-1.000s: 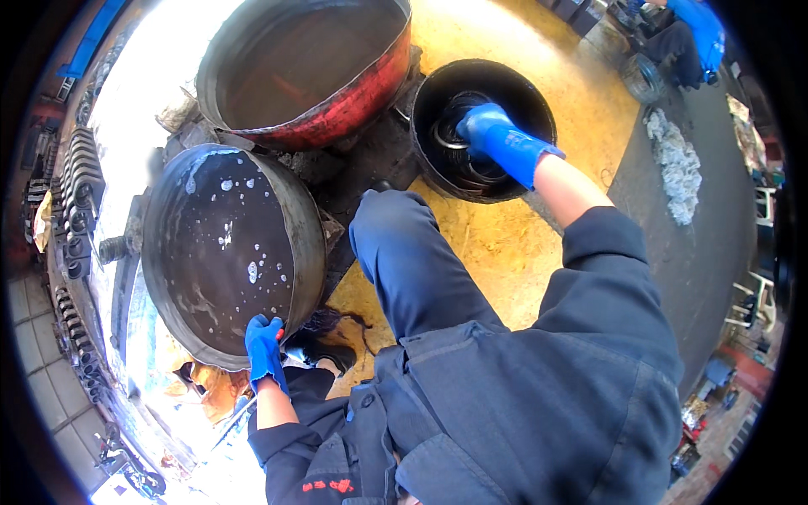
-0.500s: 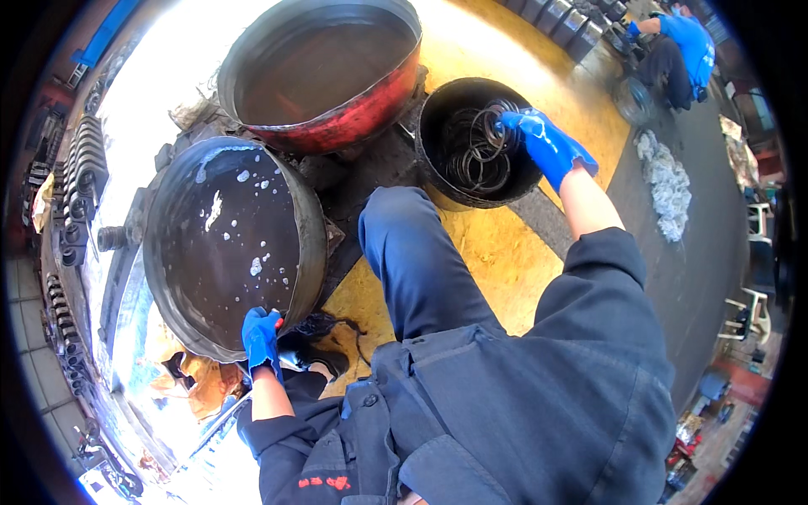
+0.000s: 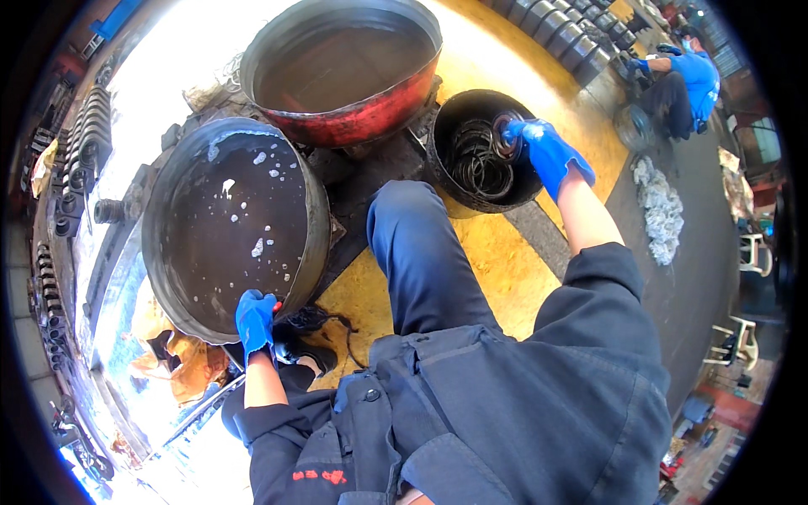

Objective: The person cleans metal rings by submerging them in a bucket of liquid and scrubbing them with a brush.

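Note:
My right hand (image 3: 545, 153), in a blue glove, reaches over the right rim of a dark round bucket (image 3: 459, 200). Its fingers close on a few thin metal rings (image 3: 506, 138), blurred, at the bucket's mouth. Many more loose rings (image 3: 476, 167) lie heaped inside. At the near rim of a wide metal basin (image 3: 316, 231) of dark liquid with white foam patches is my left hand (image 3: 254, 323), also blue-gloved. It is closed around a thing with a small red end (image 3: 277, 306); the glove hides the rest, so its kind cannot be made out.
A larger red tub (image 3: 358, 128) of murky liquid stands beyond the basin. Rows of metal cylinders (image 3: 566, 40) line the far right. A co-worker in blue (image 3: 695, 84) crouches there, near a pale tangled heap (image 3: 658, 206). My knee (image 3: 412, 227) is between basin and bucket.
My head view has shifted a little. The rings at my right hand hung spread out before and now look bunched closer to the fingers. My left hand stays at the basin rim.

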Available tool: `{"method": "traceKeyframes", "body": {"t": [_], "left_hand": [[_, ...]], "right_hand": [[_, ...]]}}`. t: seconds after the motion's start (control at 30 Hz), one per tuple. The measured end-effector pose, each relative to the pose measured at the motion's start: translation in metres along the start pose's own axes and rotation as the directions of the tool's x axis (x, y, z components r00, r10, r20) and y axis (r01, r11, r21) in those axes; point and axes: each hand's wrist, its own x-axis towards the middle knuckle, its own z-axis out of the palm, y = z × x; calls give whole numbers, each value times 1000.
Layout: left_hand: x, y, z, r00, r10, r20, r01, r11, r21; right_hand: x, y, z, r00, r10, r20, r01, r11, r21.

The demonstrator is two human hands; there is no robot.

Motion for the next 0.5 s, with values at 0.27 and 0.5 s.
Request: {"method": "traceKeyframes", "body": {"t": [0.27,0.5], "left_hand": [[-5,3,8,992,61,-115,-65,997,-35],[0,2,-20,988,114,-102,-143,925,-352]], "right_hand": [[-11,-62,15,969,-189,162,157,969,189],[-25,-109,186,769,-268,580,34,924,382]]}}
